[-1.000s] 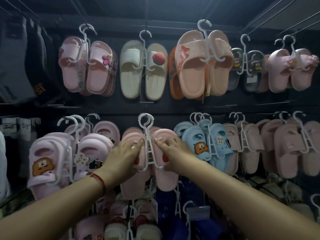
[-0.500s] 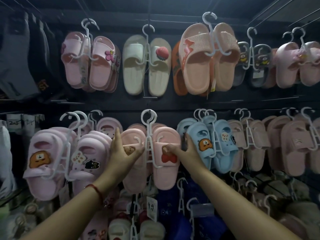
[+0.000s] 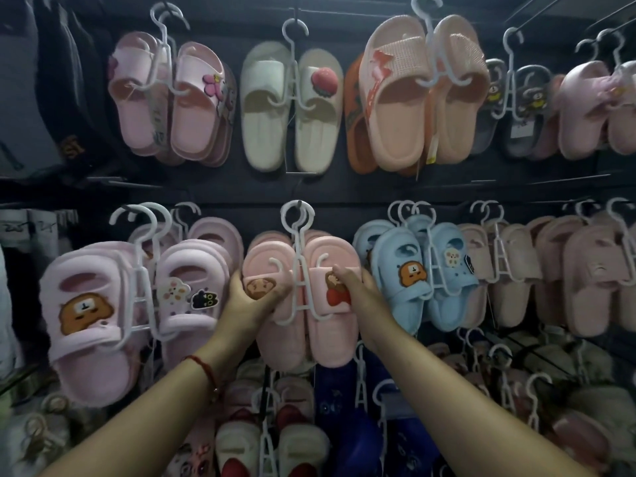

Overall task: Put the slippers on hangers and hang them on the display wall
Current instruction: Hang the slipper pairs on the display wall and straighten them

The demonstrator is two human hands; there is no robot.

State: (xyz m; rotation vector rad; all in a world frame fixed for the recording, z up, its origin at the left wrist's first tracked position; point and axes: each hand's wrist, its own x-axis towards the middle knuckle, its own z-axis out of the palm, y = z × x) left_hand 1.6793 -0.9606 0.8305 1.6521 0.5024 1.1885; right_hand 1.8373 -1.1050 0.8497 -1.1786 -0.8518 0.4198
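Note:
A pair of peach-pink slippers hangs on a white hanger (image 3: 298, 270) whose hook sits on a peg of the dark display wall (image 3: 344, 191), middle row, centre. My left hand (image 3: 249, 304) grips the left slipper (image 3: 275, 339) by its strap, thumb across the brown charm. My right hand (image 3: 361, 287) grips the right slipper (image 3: 332, 339) at its strap edge, fingers curled over the bear-and-red charm. More peach slippers hang hidden behind this pair.
Pink bear slippers (image 3: 103, 315) hang close on the left, light blue ones (image 3: 413, 280) close on the right. The upper row holds pink, cream (image 3: 292, 111) and salmon pairs. Blue and white pairs hang below between my forearms. Dark clothing hangs at far left.
Both hands slid down from the slipper tops to the straps and now grip them. The view has moved closer to the wall.

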